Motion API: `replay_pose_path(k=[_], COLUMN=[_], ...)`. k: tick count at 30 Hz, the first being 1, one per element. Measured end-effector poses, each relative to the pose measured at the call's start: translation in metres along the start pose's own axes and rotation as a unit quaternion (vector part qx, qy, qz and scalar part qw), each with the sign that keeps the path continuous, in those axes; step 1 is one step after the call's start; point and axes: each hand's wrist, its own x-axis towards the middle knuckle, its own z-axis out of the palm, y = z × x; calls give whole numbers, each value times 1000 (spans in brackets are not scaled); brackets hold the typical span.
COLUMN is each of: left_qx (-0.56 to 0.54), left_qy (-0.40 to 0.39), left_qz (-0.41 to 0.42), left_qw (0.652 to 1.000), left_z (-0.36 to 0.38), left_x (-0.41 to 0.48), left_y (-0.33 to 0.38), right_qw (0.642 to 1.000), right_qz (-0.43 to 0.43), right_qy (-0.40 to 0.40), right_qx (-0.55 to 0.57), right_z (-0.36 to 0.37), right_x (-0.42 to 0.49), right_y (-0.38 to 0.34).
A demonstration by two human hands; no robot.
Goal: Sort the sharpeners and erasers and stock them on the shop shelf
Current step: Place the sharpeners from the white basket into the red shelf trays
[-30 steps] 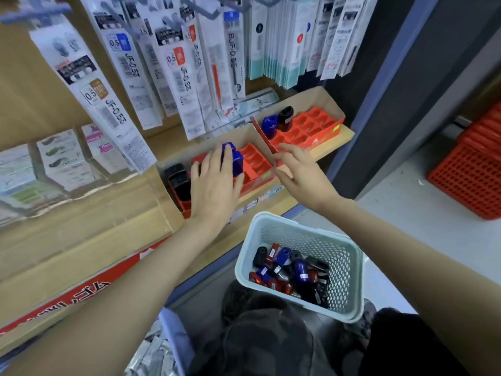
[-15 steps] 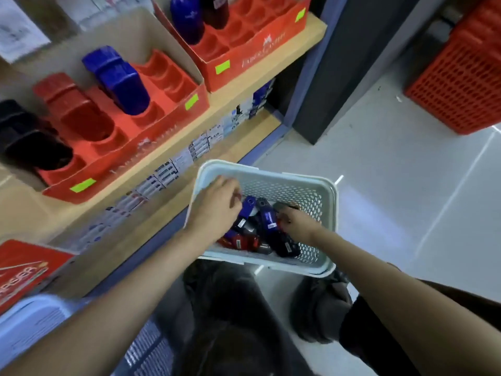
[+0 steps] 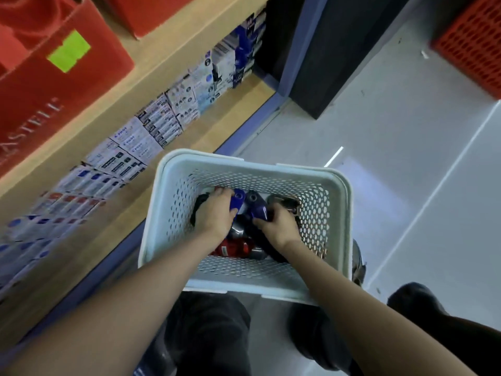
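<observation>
A white perforated basket (image 3: 336, 213) rests on my lap and holds several sharpeners in blue, red and black. Both hands are down inside it. My left hand (image 3: 214, 213) grips a blue sharpener (image 3: 236, 202) at the basket's back left. My right hand (image 3: 279, 226) grips a darker blue sharpener (image 3: 257, 207) just to its right. A red sharpener (image 3: 235, 246) lies below the hands. The red display tray (image 3: 54, 85) with a green sticker sits on the wooden shelf (image 3: 151, 63) at the upper left; its slots are mostly out of frame.
Rows of small boxed refills (image 3: 162, 118) line the lower shelf ledge. A red plastic crate (image 3: 471, 42) stands on the grey floor at the upper right. A dark pillar (image 3: 339, 50) rises beside the shelf end. My knees are under the basket.
Both hands left the shelf trays and dropped into the basket, then closed round blue sharpeners. The view tilted down, so the trays slid almost out of frame.
</observation>
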Motion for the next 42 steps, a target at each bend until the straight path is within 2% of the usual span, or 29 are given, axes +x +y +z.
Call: replay_pose_path(k=[2, 4, 7, 12, 13, 15, 17, 20, 23, 28, 34, 38, 42], left_qx=[101, 151, 147, 115, 72, -97, -269, -403, -503, -559, -526, -516, -456], left_qy=[17, 31, 38, 22, 29, 41, 30, 24, 27, 41, 71, 146, 234], left_qz=[16, 6, -23, -8, -6, -20, -38, -52, -39, -49, 8, 54, 111], left_qw=[995, 988, 988, 993, 997, 994, 962, 913, 863, 827, 848, 842, 852], left_z=[7, 13, 19, 18, 17, 13, -2, -33, -62, -114, -180, -211, -244], left_x=[-2, -2, 4, 2, 0, -6, -15, -36, -61, -100, -159, -191, -217], left_y=[3, 8, 13, 7, 6, 5, 9, 24, 38, 50, 48, 43, 43], right_qw=[996, 987, 984, 974, 969, 958, 943, 921, 927, 930, 945, 936, 933], right_qz=[13, 29, 46, 67, 67, 57, 42, 29, 10, -61, -163, -223, -276], right_qy=[16, 45, 70, 37, 29, 14, -8, -56, -83, -99, -114, -122, -106], right_qx=[92, 151, 160, 215, 235, 280, 331, 384, 365, 349, 260, 245, 205], right_z=[-5, -9, -12, -13, -15, -21, -29, -41, -56, -88, -122, -142, -156], right_x=[-2, -3, -2, -6, -8, -13, -21, -36, -54, -92, -137, -167, -189], right_y=[0, 2, 2, 5, 4, -1, -10, -25, -45, -88, -143, -183, -211])
